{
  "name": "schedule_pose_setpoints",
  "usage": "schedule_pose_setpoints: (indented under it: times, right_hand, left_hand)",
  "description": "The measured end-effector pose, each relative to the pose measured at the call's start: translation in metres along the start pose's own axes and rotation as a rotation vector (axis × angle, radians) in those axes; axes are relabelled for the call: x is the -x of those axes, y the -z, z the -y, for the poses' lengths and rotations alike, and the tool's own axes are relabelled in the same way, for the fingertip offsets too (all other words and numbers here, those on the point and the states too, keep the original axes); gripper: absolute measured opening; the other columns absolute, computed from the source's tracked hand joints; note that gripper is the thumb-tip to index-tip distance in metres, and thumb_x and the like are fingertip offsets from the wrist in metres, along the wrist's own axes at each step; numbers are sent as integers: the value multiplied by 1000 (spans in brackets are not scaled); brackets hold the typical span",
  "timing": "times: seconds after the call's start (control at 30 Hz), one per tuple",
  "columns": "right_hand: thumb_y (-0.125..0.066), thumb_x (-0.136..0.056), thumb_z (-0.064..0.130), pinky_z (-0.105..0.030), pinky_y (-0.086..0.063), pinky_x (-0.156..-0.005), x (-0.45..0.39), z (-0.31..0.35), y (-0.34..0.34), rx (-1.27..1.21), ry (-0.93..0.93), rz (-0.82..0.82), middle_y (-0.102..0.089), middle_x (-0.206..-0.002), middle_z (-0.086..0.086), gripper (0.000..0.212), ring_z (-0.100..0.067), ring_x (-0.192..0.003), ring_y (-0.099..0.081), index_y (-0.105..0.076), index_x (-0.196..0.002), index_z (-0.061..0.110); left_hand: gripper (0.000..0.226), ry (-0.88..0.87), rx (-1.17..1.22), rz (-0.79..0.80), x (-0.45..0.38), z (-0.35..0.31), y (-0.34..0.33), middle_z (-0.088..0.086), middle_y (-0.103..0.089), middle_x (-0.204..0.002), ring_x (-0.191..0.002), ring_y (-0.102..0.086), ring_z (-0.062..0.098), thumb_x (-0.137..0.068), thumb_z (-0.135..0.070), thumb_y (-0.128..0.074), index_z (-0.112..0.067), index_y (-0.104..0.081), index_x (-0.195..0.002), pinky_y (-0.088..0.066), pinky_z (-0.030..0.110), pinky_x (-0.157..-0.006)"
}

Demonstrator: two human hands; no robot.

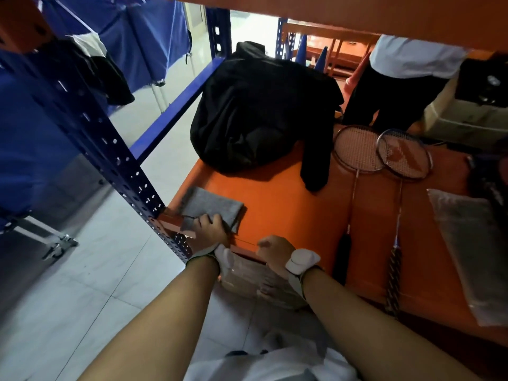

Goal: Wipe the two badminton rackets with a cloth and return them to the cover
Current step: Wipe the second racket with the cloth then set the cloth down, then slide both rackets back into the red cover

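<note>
Two badminton rackets lie side by side on the orange shelf (pixel 275 204), heads away from me. The left racket (pixel 354 171) has a reddish frame and a black grip. The right racket (pixel 400 171) has a dark frame and a patterned grip that overhangs the front edge. A folded grey cloth (pixel 211 204) rests at the shelf's near left corner. My left hand (pixel 209 229) lies on the cloth's near edge, fingers curled onto it. My right hand (pixel 275 251) is at the shelf's front edge, loosely closed, with nothing seen in it. A clear plastic cover (pixel 472 248) lies at the right.
A black jacket (pixel 261 111) is heaped at the back of the shelf beside the racket heads. A blue perforated rack post (pixel 115 158) stands left of the cloth. Another person (pixel 398 83) stands behind the shelf. An orange shelf overhangs above. White tiled floor lies below left.
</note>
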State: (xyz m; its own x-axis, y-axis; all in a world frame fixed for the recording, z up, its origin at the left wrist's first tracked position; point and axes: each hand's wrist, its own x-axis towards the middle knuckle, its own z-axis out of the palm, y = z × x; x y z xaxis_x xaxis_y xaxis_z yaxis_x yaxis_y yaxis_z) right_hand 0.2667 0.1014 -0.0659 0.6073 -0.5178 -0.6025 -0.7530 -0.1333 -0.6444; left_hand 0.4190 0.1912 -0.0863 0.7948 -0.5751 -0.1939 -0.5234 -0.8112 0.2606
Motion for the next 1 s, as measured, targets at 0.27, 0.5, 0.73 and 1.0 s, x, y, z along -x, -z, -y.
schedule_pose_setpoints:
  times: [0.27, 0.5, 0.73, 1.0]
  right_hand:
    - [-49, -100, 13, -42, -43, -75, 27, -18, 36, -410, -114, -138, -50, -90, -18, 19, -29, -80, -46, -52, -82, 9]
    - [-51, -99, 6, -43, -53, -83, 62, -52, 69, -660, -92, -244, -62, -103, -26, 16, -36, -88, -64, -63, -103, -3]
    - [-48, -99, 7, -43, -57, -69, 106, -124, 114, -877, -204, -406, -67, -95, -17, 13, -31, -75, -62, -59, -105, 3]
    - [-45, -100, 5, -35, -51, -62, 162, -203, 157, -1082, -280, -597, -66, -101, -21, 19, -31, -78, -61, -59, -111, -2]
  left_hand:
    - [38, 33, -51, 67, 21, -18, 1, 10, -25, -158, -145, -19, 33, -94, -33, -45, -22, -47, -130, -36, 57, -107]
    - [53, 101, -125, -84, 45, -27, -14, 15, -33, -154, -147, -18, 36, -89, -37, -49, -23, -40, -139, -29, 62, -109]
    - [47, -224, -71, -135, 95, -136, -38, 16, -56, -137, -136, -43, 38, -80, -33, -71, -7, -65, -119, -47, 50, -97]
    - [16, -466, 156, 4, 152, -260, -58, 17, -59, -105, -102, -53, 37, -80, -18, -60, -7, -59, -92, -42, 45, -91]
